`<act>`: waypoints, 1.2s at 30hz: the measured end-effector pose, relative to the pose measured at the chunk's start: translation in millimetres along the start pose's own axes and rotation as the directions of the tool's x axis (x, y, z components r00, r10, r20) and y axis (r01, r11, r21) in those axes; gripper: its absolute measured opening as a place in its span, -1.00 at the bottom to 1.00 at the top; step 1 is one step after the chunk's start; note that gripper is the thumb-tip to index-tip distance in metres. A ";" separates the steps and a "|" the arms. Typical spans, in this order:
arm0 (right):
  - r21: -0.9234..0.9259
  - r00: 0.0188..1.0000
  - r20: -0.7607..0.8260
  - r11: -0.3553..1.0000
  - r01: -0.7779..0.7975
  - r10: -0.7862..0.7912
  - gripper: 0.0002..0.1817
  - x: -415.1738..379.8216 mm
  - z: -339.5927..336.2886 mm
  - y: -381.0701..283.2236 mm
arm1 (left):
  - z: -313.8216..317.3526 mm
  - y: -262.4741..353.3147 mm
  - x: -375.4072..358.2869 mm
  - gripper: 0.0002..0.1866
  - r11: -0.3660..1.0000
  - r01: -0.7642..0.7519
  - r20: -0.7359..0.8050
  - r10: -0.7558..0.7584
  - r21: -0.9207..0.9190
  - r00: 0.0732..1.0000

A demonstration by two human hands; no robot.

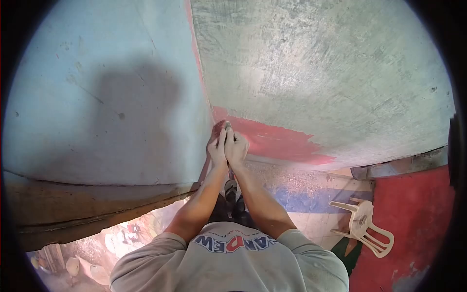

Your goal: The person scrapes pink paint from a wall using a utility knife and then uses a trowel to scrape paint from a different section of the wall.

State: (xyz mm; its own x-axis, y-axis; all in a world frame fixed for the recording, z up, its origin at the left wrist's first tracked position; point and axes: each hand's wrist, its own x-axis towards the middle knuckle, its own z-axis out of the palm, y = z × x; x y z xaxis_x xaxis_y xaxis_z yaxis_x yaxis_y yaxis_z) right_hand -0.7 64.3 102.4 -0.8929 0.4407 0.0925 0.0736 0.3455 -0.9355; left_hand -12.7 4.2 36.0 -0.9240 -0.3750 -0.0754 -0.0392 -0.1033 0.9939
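Both of my hands meet in front of me at the corner where a pale blue wall [73, 112] joins a grey-green wall [316, 68]. My left hand [217, 146] and my right hand [237, 147] are closed side by side round a small dark tool [228, 125], whose tip shows above the fingers. Its exact shape is hidden by the hands. The tip is at a red patch [277, 141] low on the grey-green wall, which has a ragged upper edge.
A beige plastic chair [362, 221] lies at the lower right, beside a red surface [408, 214]. Debris is scattered on the tiled floor [311, 224] below the wall. A brown ledge [97, 209] runs along the blue wall's bottom. Several objects lie at the lower left.
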 end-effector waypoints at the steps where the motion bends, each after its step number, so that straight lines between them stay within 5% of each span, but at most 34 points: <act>1: -0.011 1.000 0.014 1.000 -0.021 0.021 -0.50 1.1 -3.2 -6.9 | 4.0 1.7 2.8 -0.59 0.996 -0.029 -0.013 0.028 -0.085 1.000; 3: -0.012 0.999 -0.028 0.999 0.041 -0.042 -0.48 16.9 -3.5 -21.9 | 2.7 21.6 17.1 -0.61 1.000 -0.002 0.071 0.002 -0.007 0.997; 4: -0.002 0.999 -0.020 0.999 0.049 -0.049 -0.48 19.5 -4.3 -25.6 | 10.7 24.6 10.6 -0.62 0.924 0.111 0.061 -0.095 -0.367 0.994; 7: 0.015 0.996 -0.048 0.997 0.071 -0.070 -0.47 17.8 -4.7 -13.7 | 17.8 32.7 0.5 -0.54 0.970 0.002 -0.042 -0.012 -0.241 0.999; 11: 0.041 0.996 -0.042 0.996 -0.079 0.081 -0.44 -0.9 -1.8 20.8 | 1.3 0.7 -22.0 -0.63 0.979 0.199 0.064 -0.196 -0.047 0.979; 13: -0.013 0.996 -0.022 0.996 -0.083 0.083 -0.44 1.8 -6.7 16.8 | 11.8 5.4 -16.5 -0.62 0.996 0.036 0.039 -0.033 -0.079 0.999; 16: 0.184 0.996 -0.075 0.981 0.055 -0.042 -0.47 31.5 -6.1 -21.6 | 25.8 45.8 9.3 -0.58 0.964 -0.087 0.051 0.103 -0.253 0.993; 20: 0.120 0.998 -0.047 0.991 0.050 -0.045 -0.46 16.3 -3.5 -10.4 | 6.3 46.7 0.8 -0.58 0.990 -0.080 0.044 0.075 0.120 0.996; 24: 0.084 0.999 -0.027 0.996 -0.029 0.032 -0.44 2.9 3.2 15.3 | 5.5 4.0 -19.0 -0.53 0.999 -0.041 -0.056 0.040 -0.019 0.998; 27: 0.147 0.999 -0.047 0.989 0.032 -0.025 -0.45 23.3 -6.6 -24.2 | 11.7 44.8 16.2 -0.53 0.964 -0.232 0.034 0.229 0.128 0.973; 28: 0.155 0.998 -0.048 0.987 0.049 -0.041 -0.46 25.0 -9.0 -33.8 | 16.8 59.1 13.4 -0.53 0.990 -0.123 0.026 0.126 -0.075 0.992; 30: 0.156 0.991 -0.086 0.981 0.112 -0.100 -0.45 26.3 -4.0 -28.0 | 13.1 55.2 8.3 -0.52 0.994 -0.108 0.025 0.108 0.011 0.994; 34: 0.111 0.993 0.002 0.987 -0.120 0.121 -0.47 -4.1 -3.1 10.4 | 6.5 9.0 -15.3 -0.51 0.999 -0.033 -0.033 0.032 -0.020 0.999; 36: 0.123 0.998 -0.046 0.992 -0.037 0.043 -0.47 7.2 1.3 13.7 | 7.4 16.3 -16.0 -0.55 0.993 -0.072 -0.028 0.075 0.090 0.997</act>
State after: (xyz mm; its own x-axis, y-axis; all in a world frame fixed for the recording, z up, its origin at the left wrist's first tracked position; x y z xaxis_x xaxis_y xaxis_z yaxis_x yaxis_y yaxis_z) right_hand -6.7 71.2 89.9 -0.8676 0.4927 0.0673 0.0518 0.2242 -0.9732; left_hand -1.4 15.3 54.0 -0.9135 -0.4069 -0.0033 -0.0067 0.0070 1.0000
